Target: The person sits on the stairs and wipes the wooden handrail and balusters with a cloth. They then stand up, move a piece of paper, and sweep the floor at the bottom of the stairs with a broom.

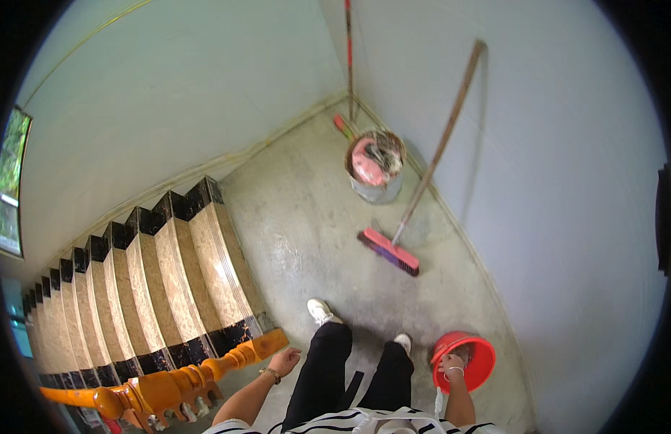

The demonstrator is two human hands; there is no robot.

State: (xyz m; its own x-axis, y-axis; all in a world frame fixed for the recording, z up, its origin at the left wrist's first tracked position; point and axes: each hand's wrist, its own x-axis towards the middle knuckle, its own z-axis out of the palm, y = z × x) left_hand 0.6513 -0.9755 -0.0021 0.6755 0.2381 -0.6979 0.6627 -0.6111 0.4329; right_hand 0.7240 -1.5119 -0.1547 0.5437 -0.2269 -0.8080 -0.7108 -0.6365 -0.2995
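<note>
A red plastic bucket [483, 366] tilts on the floor at the lower right, its mouth turned up and to the right. My right hand [453, 364], with a light bracelet at its wrist, is closed at the bucket's left rim; the exact grip is partly hidden. Some clear, shiny stuff [466, 351] shows inside, too unclear to name. Beside the orange wooden newel post [270, 344], my left hand [284, 361] hangs with loosely bent fingers and nothing in it. A watch or bracelet [270, 374] circles that wrist.
A push broom [392, 250] with a pink head leans on the right wall. Near the corner stands a waste bin [376, 187] with pink plastic in it, beside a red-and-green brush [342, 126] and an upright pole [350, 70]. Stone stairs [167, 271] descend at left.
</note>
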